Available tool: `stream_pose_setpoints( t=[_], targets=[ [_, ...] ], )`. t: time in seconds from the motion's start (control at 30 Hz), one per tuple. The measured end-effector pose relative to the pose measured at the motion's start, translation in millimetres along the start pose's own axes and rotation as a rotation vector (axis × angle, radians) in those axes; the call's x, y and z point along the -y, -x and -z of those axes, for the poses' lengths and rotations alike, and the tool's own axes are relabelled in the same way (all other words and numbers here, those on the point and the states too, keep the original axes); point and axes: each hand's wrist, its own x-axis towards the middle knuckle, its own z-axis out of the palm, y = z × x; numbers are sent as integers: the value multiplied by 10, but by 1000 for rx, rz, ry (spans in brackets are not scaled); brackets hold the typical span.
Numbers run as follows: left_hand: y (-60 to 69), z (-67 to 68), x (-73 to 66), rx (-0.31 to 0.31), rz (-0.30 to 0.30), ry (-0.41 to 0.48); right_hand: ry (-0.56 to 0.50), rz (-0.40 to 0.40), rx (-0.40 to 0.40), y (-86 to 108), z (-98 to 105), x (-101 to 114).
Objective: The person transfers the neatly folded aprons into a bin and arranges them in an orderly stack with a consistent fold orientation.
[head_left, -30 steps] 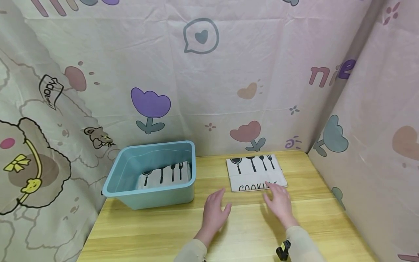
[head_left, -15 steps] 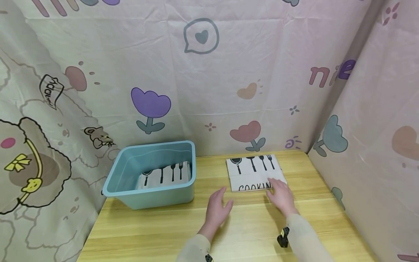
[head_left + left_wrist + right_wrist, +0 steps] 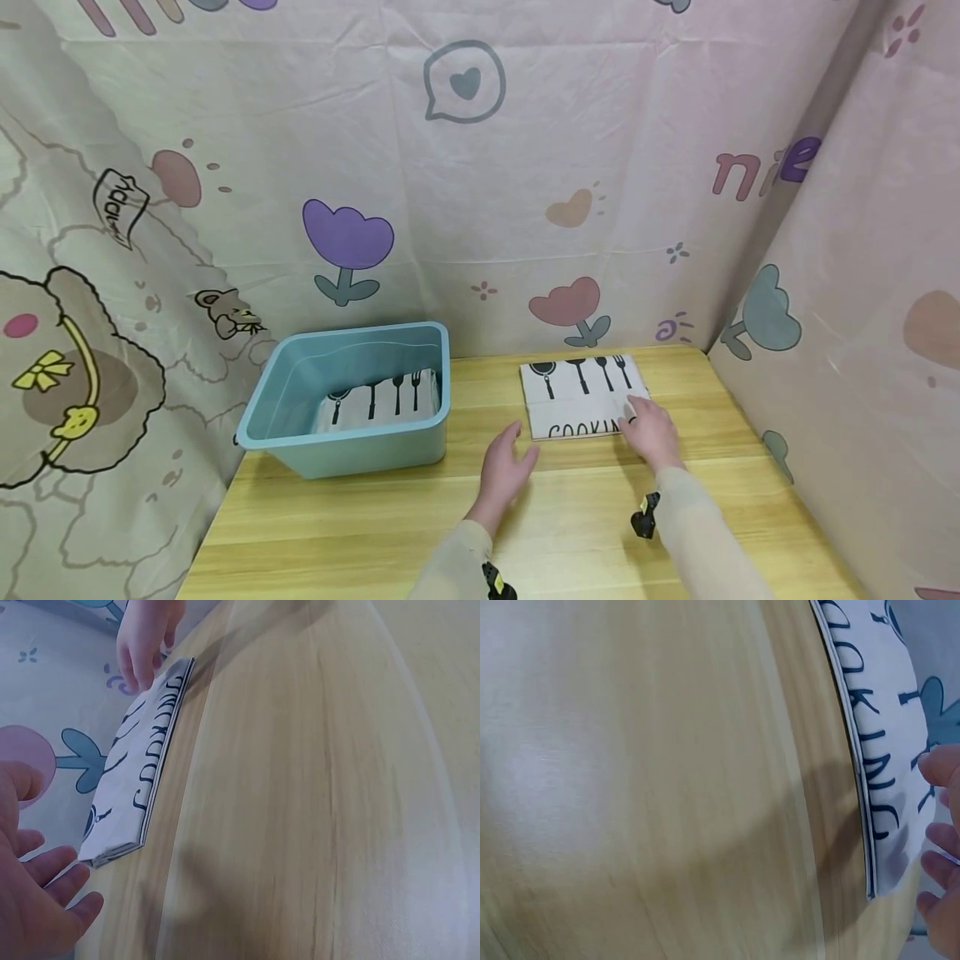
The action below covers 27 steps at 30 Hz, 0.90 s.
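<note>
A white folded towel (image 3: 577, 406) lay flat on the wooden table (image 3: 337, 533), toward the back and right of the middle, printed with black kitchen tools across its far part and large black lettering along its near edge. From the left wrist, several stacked layers showed at the towel's end. The right hand (image 3: 654, 433) was at the towel's near right corner, its thumb (image 3: 939, 763) and fingers spaced apart in the right wrist view and pinching nothing; whether they touched the cloth could not be told. The left hand (image 3: 504, 475) was held near the towel's near left corner, with thumb and fingers spread and nothing gripped. Both arms wore pale sleeves (image 3: 705, 533), and a small black device (image 3: 645, 517) sat by the right cuff, with another (image 3: 498, 583) by the left. To the left of the towel, well apart from it, stood a light blue bin (image 3: 360, 454). Inside the bin was a second towel (image 3: 386, 404) with similar black kitchen tools. Behind the table hung a pale curtain (image 3: 480, 183) printed with flowers, hearts and a speech bubble.
</note>
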Motion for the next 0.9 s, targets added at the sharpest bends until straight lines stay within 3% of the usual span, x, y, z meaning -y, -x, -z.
stream_pose_setpoints(
  t=[0.17,0.63,0.9],
  targets=[
    [-98,-26,-18,9,68,73,-46,-67,18,-27,50,-49],
    [-279,-91,26,39,235,261,-102,-141,54,-44,111,-153],
    [-308,-132,64,79,253,331,-161,-164,102,-53,111,-186]
  ],
)
